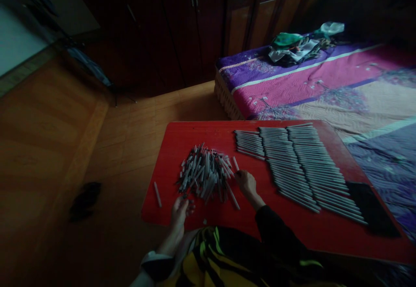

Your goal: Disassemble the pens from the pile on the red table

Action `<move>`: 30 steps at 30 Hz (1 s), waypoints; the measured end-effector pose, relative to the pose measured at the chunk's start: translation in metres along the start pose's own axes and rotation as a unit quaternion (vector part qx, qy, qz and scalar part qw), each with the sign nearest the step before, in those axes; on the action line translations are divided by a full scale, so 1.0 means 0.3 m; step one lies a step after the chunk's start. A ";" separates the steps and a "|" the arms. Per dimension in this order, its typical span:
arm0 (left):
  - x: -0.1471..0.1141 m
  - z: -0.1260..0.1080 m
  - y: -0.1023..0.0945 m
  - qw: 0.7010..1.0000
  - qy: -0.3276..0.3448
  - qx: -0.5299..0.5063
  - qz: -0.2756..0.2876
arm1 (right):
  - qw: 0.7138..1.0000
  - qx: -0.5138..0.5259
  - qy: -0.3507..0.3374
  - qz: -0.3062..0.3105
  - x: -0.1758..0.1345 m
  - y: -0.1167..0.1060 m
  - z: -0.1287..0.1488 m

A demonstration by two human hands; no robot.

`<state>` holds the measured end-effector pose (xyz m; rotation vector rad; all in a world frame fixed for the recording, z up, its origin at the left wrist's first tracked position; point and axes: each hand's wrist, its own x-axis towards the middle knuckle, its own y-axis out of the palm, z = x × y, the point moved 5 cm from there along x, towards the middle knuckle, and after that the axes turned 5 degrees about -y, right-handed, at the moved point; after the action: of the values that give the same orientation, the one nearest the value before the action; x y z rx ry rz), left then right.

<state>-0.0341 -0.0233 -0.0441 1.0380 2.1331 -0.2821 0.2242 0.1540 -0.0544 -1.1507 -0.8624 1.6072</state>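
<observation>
On the red table (201, 129) lies a loose heap of slim, pale and dark pen-like sticks (204, 172). At the heap's right edge my right hand (247, 184) is closed, its fingers pinched at the lower end of a short pale stick (235, 163). My left hand (181, 211) is at the near left edge of the heap with fingers curled; a small dark bit shows at the fingertips, too dim to name. To the right, similar sticks are laid side by side in three slanting columns (295, 166).
One pale stick (157, 194) lies apart at the table's left side. A dark flat object (373, 209) is at the right end. Beyond the table stands a bed (292, 88) with a pile of cloth and bags (292, 46). Dark footwear (86, 200) lies on the floor.
</observation>
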 end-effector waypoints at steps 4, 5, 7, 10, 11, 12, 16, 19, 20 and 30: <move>0.014 -0.006 0.008 1.000 -0.002 0.011 0.008 | 0.999 0.024 0.007 0.040 -0.150 0.095 0.050; 0.018 -0.007 0.010 1.000 -0.003 0.014 0.011 | 0.999 0.028 0.010 0.044 -0.175 0.108 0.055; 0.026 -0.007 0.011 1.000 -0.005 0.021 0.016 | 0.998 0.038 0.018 0.047 -0.210 0.122 0.054; 0.046 -0.010 0.010 0.999 -0.003 0.042 0.021 | 0.996 0.063 0.041 0.049 -0.228 0.124 0.036; 0.053 -0.013 0.009 0.998 0.003 0.059 0.021 | 0.995 0.076 0.052 0.049 -0.230 0.122 0.028; 0.062 -0.017 0.008 0.996 0.012 0.081 0.021 | 0.993 0.093 0.064 0.047 -0.231 0.119 0.019; 0.107 -0.047 -0.015 0.984 0.057 0.168 0.001 | 0.975 0.198 0.096 0.037 -0.238 0.108 0.001; 0.155 -0.099 -0.079 0.968 0.089 0.231 -0.046 | 0.942 0.317 0.098 0.045 -0.249 0.106 0.010; 0.172 -0.125 -0.113 0.958 0.103 0.259 -0.072 | 0.928 0.356 0.099 0.047 -0.253 0.105 0.014; 0.280 -0.226 -0.407 0.833 0.117 0.478 -0.251 | 0.795 0.589 0.139 0.042 -0.283 0.103 0.044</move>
<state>-0.1951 -0.0204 -0.0688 1.0031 2.4807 -1.6894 0.2120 0.0635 -0.0541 -0.4531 0.4306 1.5398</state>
